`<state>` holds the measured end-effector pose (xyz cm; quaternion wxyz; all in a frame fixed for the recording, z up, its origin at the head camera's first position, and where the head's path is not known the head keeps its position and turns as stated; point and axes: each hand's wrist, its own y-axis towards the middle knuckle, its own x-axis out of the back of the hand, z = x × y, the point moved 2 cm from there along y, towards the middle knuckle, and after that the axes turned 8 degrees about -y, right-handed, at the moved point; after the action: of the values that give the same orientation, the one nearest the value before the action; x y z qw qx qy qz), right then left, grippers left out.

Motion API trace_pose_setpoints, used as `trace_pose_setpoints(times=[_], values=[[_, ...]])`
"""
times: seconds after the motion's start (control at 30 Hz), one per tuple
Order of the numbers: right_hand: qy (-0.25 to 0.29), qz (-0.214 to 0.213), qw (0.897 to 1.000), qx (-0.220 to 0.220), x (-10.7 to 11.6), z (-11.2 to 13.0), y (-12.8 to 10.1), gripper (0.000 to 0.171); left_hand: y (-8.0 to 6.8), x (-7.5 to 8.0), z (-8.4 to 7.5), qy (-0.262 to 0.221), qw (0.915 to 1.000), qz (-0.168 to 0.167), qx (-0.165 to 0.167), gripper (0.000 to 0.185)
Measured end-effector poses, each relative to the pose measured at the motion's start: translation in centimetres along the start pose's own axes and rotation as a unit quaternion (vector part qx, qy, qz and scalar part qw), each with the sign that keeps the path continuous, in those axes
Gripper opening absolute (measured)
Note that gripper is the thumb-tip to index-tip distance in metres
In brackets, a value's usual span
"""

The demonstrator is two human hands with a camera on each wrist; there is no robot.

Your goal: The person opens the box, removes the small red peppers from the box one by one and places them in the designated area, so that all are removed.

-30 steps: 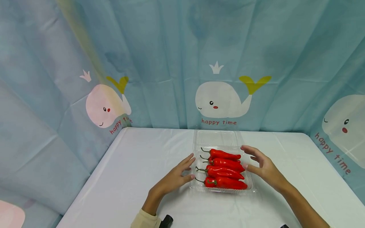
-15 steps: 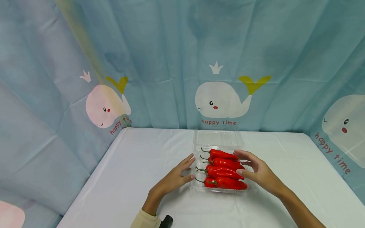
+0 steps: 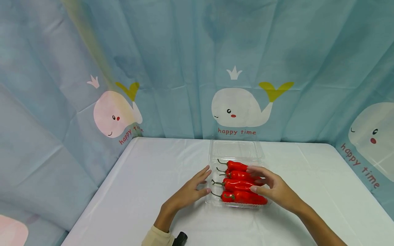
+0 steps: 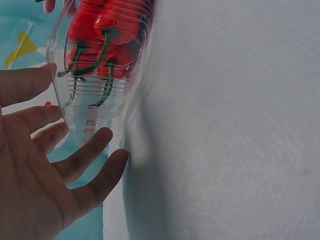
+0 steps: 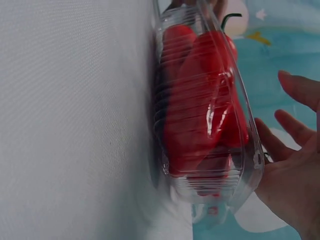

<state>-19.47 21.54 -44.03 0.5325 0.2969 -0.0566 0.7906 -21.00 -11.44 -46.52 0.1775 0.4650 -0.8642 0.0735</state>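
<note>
Red peppers (image 3: 246, 197) in a clear box (image 3: 216, 201), mid-surface (image 3: 172, 164), lid (image 3: 236, 149) laid back twd far edge. L hand (image 3: 191, 192) spread just beside box, R hand (image 3: 274, 184) loosely curved over peppers; both hands holding nothing afaict. Imo early days: peppers boxed, none lifted, lid not over them yet.

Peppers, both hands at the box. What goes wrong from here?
1. The red peppers lie packed together; pulling one with the right hand might drag its neighbors.
2. Their curved stems point left and could snag on the clear plastic clamshell.
3. The clamshell looks thin-walled; a knock from the left hand beside it might slide it.
</note>
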Motion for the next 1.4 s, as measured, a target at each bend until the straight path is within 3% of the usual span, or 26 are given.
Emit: trace_pose_setpoints(times=[0.57,1.4], values=[[-0.039,0.015,0.997,-0.059,-0.8,0.2,0.5,0.052,0.1,-0.1,0.1,0.005,1.0,0.001,0.002,0.069],[-0.095,-0.003,0.991,-0.094,-1.1,0.9,1.1,0.047,0.0,-0.1,0.2,0.001,1.0,-0.001,0.005,0.069]])
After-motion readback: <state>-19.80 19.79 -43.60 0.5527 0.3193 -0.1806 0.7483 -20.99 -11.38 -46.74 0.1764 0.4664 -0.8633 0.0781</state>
